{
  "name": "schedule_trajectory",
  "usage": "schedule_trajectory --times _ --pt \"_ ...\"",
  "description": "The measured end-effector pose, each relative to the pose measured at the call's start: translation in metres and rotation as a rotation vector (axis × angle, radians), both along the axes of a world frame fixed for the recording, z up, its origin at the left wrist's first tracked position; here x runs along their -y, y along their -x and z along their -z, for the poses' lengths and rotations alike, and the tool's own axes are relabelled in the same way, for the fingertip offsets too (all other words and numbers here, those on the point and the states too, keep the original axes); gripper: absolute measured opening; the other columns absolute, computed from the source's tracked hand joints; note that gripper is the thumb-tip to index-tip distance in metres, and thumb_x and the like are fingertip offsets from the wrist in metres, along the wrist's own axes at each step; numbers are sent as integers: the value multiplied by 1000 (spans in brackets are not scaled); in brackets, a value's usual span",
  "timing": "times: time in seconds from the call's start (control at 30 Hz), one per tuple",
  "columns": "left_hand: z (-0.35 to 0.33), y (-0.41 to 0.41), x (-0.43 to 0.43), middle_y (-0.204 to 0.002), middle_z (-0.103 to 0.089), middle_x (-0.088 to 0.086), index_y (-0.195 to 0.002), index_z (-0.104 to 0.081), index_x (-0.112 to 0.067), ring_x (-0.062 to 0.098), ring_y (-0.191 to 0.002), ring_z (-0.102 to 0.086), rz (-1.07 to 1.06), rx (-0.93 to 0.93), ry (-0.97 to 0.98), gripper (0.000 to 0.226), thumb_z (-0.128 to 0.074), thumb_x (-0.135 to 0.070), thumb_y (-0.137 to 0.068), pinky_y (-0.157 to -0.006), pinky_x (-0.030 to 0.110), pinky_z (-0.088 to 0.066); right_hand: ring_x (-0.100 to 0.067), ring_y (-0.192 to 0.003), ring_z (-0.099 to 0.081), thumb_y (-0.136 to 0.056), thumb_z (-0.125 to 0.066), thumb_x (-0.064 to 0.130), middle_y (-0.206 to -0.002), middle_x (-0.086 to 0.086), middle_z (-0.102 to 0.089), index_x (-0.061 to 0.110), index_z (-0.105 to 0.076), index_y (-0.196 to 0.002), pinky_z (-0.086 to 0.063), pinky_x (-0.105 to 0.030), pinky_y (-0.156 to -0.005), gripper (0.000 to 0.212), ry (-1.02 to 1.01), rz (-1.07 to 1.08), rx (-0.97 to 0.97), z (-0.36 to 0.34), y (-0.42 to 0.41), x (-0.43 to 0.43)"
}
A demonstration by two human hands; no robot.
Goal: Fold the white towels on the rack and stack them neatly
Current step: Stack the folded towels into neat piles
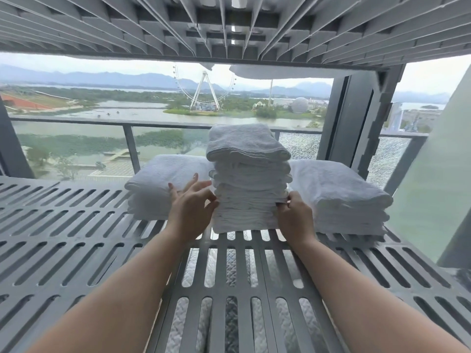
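Tall towel stack [248, 179] soft, wobbly; we steady mid-sides: left hand [192, 207] open-fingered, right hand [295, 215] pinching edges.

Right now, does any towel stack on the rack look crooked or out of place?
Yes. On the tall middle stack, the top towels overhang the narrower layers beneath and look less squared. Both hands are at its sides. The lower side stacks look tidy.
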State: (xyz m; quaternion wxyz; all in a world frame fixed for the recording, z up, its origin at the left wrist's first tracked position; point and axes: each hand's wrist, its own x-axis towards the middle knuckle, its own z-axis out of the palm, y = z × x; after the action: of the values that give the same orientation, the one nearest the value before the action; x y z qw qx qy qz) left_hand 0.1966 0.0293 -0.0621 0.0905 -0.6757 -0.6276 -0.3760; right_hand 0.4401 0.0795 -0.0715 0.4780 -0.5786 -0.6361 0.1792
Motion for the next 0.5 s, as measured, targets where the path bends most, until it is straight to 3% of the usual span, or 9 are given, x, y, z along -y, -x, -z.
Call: schedule_trajectory --times 0.13,0.23,0.3,0.37,0.43,0.5 --pt "3 6 1 -145 -58 -2 -84 -69 -23 25 -151 -31 35 -14 4 12 -74 -32 -90 -117 71 3 -27 -84 -57 -97 -43 28 -90 -5 -68 16 -57 -94 -38 -36 -63 19 84 -44 -42 0 -1 3" --pt "-1 5 4 -148 -54 8 -101 -67 -20 29 -146 -40 15 27 -21 32 -78 -45 -83 -122 62 -3 -21 -93 -60 -84 -41 37 -93 5 -67 25 -59 -109 -43 -34 -70 33 103 -122 -191 -5 2 8" --pt "-4 0 8 -148 -53 14 -127 -57 -11 32 -140 -47 24 80 -47 61 -79 -46 -82 -122 55 -20 -20 -97 -61 -78 -41 35 -97 5 -68 31 -56 -117 -49 -42 -81 42 82 -189 -287 -8 4 9" --pt "-7 -7 12 -146 -52 17 -145 -44 -5 34 -132 -53 56 159 -114 74 -79 -33 -86 -112 47 -40 -22 -100 -62 -81 -44 37 -100 3 -68 32 -55 -119 -50 -49 -90 40 62 -223 -397 -11 7 8" --pt "-9 -21 13 -146 -51 17 -151 -37 -4 31 -132 -53 110 288 -141 73 -74 -21 -90 -110 46 -44 -22 -105 -63 -80 -48 41 -107 2 -69 33 -57 -120 -49 -54 -95 41 74 -251 -551 -15 10 6" --pt "-11 -36 9 -140 -58 11 -145 -45 -12 26 -129 -55 157 509 -53 61 -66 -30 -91 -109 48 -44 -20 -112 -63 -82 -51 44 -116 2 -69 39 -60 -121 -48 -53 -99 40 92 -245 -704 -18 12 4"
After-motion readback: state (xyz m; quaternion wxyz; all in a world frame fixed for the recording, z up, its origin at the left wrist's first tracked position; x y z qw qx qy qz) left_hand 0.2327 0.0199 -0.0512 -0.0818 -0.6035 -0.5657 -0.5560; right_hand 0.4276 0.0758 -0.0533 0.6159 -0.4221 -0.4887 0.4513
